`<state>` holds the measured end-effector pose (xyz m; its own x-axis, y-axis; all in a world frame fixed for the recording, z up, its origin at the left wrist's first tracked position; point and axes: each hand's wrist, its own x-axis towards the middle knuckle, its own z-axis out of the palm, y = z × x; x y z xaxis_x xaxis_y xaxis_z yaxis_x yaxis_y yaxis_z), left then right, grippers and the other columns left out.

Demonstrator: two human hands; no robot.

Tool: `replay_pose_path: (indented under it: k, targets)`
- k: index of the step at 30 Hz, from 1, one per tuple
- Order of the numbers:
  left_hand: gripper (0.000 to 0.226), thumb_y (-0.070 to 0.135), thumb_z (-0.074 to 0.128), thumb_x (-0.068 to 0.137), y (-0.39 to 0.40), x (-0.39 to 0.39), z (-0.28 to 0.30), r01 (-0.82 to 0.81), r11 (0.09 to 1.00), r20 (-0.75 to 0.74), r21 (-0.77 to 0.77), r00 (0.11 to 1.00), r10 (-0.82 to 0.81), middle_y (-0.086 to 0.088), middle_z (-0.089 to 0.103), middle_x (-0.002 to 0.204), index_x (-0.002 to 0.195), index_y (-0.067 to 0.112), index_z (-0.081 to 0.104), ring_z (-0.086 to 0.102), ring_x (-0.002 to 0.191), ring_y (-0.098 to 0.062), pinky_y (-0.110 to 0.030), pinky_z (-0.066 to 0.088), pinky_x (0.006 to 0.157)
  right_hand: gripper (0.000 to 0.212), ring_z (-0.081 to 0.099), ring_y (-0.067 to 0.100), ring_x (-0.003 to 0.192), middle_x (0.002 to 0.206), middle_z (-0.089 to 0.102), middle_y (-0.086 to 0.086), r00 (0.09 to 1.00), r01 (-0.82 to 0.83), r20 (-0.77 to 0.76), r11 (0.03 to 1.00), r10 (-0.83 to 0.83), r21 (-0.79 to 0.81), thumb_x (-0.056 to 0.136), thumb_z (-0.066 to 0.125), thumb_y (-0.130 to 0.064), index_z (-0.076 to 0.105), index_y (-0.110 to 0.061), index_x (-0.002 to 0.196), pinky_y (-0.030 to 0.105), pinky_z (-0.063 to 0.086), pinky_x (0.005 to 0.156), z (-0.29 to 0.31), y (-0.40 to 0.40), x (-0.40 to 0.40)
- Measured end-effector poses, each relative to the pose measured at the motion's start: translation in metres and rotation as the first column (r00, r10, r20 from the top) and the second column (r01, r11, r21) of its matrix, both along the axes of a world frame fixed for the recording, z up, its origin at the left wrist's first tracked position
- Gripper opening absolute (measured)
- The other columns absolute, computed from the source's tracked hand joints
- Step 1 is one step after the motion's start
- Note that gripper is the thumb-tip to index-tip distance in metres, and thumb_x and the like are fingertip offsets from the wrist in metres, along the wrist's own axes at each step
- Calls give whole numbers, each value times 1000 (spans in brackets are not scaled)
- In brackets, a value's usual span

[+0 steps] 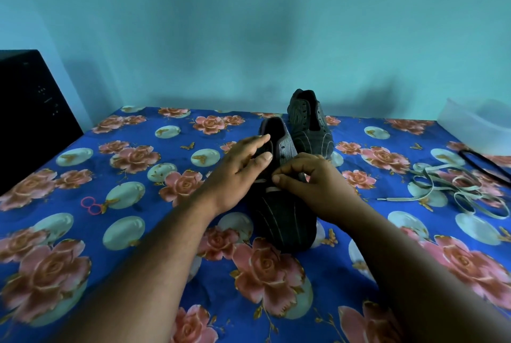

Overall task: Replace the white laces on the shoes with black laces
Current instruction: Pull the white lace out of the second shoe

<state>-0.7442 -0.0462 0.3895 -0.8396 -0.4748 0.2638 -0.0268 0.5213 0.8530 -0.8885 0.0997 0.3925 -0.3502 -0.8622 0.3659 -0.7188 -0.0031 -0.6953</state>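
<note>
Two dark shoes were counted on the floral sheet (138, 246): the near shoe (284, 221), white lace (272, 190) pinched by the right hand (312, 185), left hand (240, 171) resting loosely; the far shoe (309, 121) unlaced. One loose white lace (453, 190) and one black lace (481, 163) lay rightward.

Teal wall (249, 25), floral blue sheet (138, 232), black box (30, 110) left.

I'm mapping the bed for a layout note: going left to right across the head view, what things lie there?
Black box → pink rings → near shoe → white lace → black lace
</note>
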Motion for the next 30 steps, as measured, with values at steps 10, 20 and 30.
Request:
replay_pose_path:
  k: [10, 20, 30]
  targets:
    - [130, 68, 82, 62, -6, 6, 0, 153, 976, 332, -156, 939, -94, 29, -14, 165, 155, 55, -8, -18, 151, 0, -47, 6, 127, 23, 64, 15, 76, 84, 66, 5, 760, -152, 634, 987, 146, -46, 102, 55, -30, 63, -11, 92, 26, 52, 67, 14, 11, 7]
    - [129, 76, 81, 55, -8, 5, -4, 128, 980, 283, -154, 956, -80, 30, -7, 165, 154, 60, -1, -9, 154, -3, -55, 15, 126, 25, 50, 8, 92, 80, 57, -23, 944, 87, -317, 996, -90, -25, 85, 55, -62, 64, -39, 80, 48, 47, 82, 3, 4, 3]
    - [134, 87, 76, 46, -10, 4, -6, 109, 977, 288, -184, 956, -52, 31, -3, 164, 154, 59, 3, -5, 153, -2, -55, 14, 126, 34, 50, 9, 69, 73, 57, 1, 949, 148, 296, 983, -111, -105, 103, 53, -39, 57, -17, 78, 27, 42, 68, 14, 7, 0]
